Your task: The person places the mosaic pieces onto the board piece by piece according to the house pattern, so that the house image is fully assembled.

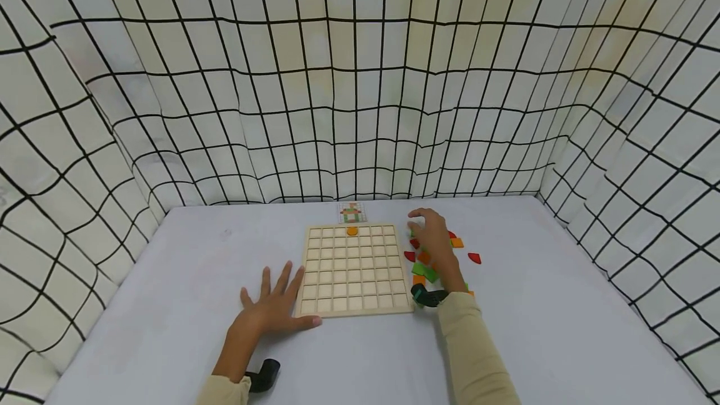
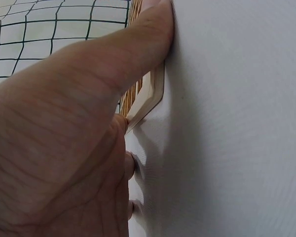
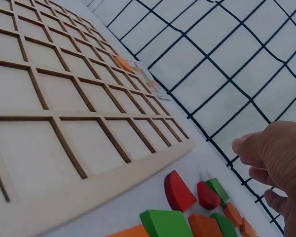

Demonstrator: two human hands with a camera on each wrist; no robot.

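Note:
A pale wooden grid board lies on the white table, with one orange piece in its far row. My left hand rests spread at the board's near left corner, thumb along the front edge and fingers by the left side. In the left wrist view the thumb crosses the board's corner. Above the loose pieces right of the board is my right hand, its fingers loosely bent and a gap between thumb and forefinger. No piece shows in those fingers in the right wrist view.
Several red, green and orange pieces, among them a green one and a red one, lie beside the board's right edge. A small pattern card sits behind the board. White walls with black netting enclose the table.

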